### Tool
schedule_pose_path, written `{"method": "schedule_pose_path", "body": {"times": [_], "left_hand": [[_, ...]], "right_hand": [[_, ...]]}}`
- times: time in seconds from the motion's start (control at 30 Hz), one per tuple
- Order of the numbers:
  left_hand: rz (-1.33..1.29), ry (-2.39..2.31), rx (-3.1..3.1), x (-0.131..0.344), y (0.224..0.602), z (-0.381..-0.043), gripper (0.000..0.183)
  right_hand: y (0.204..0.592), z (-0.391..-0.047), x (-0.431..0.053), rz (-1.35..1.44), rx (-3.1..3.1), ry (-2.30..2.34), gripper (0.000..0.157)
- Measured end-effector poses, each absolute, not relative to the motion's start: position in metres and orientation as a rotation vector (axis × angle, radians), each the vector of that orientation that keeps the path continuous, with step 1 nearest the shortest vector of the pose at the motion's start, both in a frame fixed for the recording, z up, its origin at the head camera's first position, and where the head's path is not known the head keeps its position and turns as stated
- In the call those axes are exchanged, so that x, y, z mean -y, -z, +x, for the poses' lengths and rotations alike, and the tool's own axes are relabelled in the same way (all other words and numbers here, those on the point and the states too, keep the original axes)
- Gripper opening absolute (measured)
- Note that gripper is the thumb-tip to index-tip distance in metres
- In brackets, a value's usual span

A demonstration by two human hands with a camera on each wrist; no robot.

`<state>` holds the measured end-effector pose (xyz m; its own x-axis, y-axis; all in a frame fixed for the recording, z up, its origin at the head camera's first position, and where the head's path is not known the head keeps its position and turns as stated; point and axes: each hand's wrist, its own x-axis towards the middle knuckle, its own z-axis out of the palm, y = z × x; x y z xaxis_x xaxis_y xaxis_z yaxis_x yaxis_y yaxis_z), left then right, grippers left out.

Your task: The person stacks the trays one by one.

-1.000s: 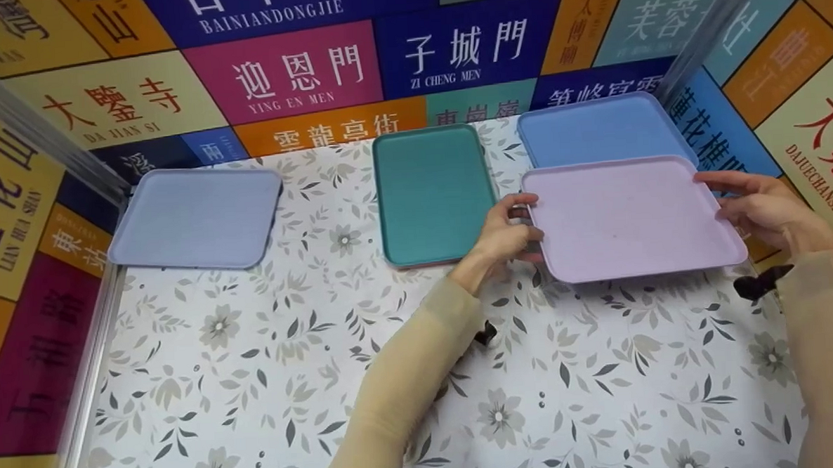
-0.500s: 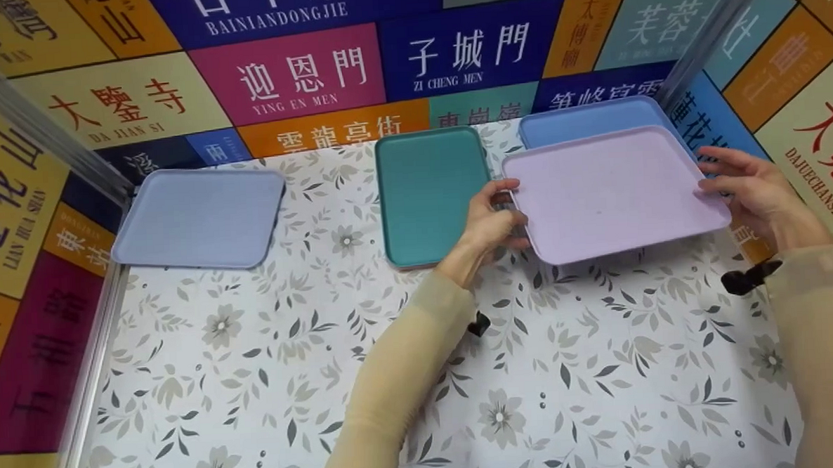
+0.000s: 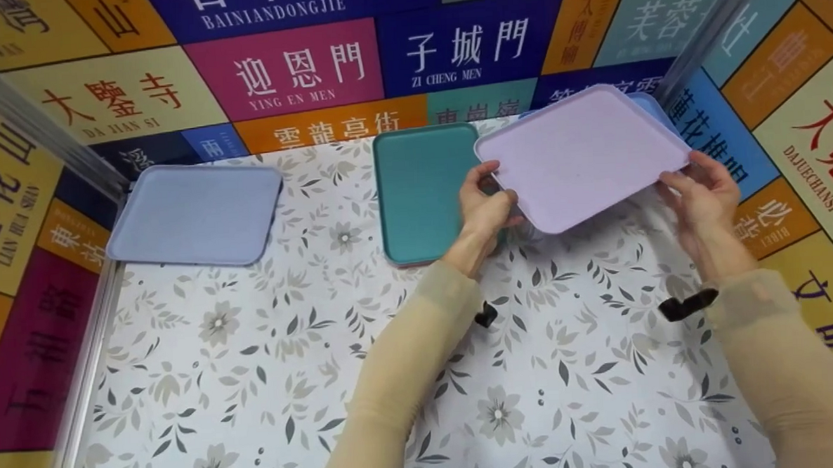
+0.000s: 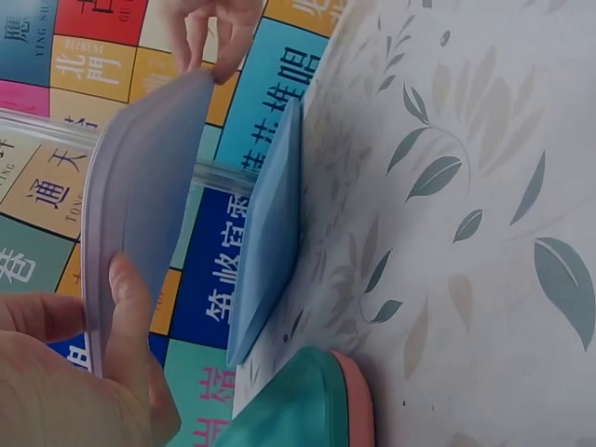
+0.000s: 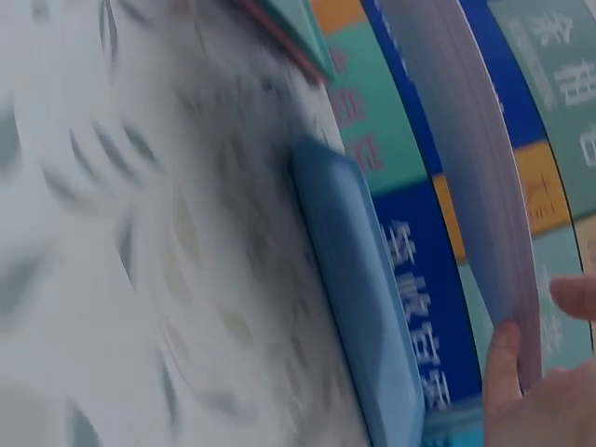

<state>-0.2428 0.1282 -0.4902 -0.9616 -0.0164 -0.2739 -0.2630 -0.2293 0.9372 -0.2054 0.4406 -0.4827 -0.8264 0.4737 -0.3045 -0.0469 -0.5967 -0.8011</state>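
A lilac tray (image 3: 582, 160) is held up off the table by both hands, turned at an angle. My left hand (image 3: 484, 206) pinches its left edge, thumb and fingers on opposite faces. At the tray's right front corner, my right hand (image 3: 706, 197) grips the rim. Behind and below lies a blue tray (image 4: 270, 251), mostly hidden by the lilac one in the head view; both wrist views show a gap between them. Just left of my left hand, a green tray (image 3: 422, 198) rests on a pink tray (image 4: 358, 400).
A grey-blue tray (image 3: 198, 215) lies at the back left of the table. White cloth with a leaf and flower print (image 3: 289, 380) covers the tabletop. Panels of coloured lettering (image 3: 304, 70) wall in the back and both sides.
Both hands have raised the lilac tray and carried it back and to the left, rotating it anticlockwise. It now covers most of the blue tray in the head view.
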Motion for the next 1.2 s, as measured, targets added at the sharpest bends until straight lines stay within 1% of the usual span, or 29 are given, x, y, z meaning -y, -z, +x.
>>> {"method": "schedule_pose_path", "body": {"times": [0.27,0.43,0.57,0.67,0.9,1.1,1.2], "left_hand": [[-0.401,-2.298,-1.87,-0.128,0.491,-0.246,0.063],[-0.38,-2.307,-1.869,-0.128,0.491,-0.248,0.064],[-0.382,-2.293,-1.876,-0.127,0.491,-0.248,0.064],[-0.397,-2.289,-1.882,-0.127,0.492,-0.248,0.064],[-0.403,-2.31,-1.861,-0.125,0.496,-0.246,0.065],[-0.417,-2.319,-1.842,-0.121,0.498,-0.245,0.065],[-0.416,-2.324,-1.841,-0.12,0.499,-0.244,0.065]], "right_hand": [[0.501,-0.205,-0.38,-0.708,1.163,-2.346,0.067],[0.507,-0.203,-0.361,-0.715,1.201,-2.298,0.081],[0.509,-0.198,-0.35,-0.728,1.244,-2.324,0.095],[0.51,-0.197,-0.341,-0.725,1.265,-2.365,0.101],[0.51,-0.195,-0.333,-0.71,1.28,-2.41,0.101],[0.507,-0.194,-0.333,-0.735,1.319,-2.418,0.11],[0.506,-0.195,-0.332,-0.729,1.313,-2.418,0.11]]}}
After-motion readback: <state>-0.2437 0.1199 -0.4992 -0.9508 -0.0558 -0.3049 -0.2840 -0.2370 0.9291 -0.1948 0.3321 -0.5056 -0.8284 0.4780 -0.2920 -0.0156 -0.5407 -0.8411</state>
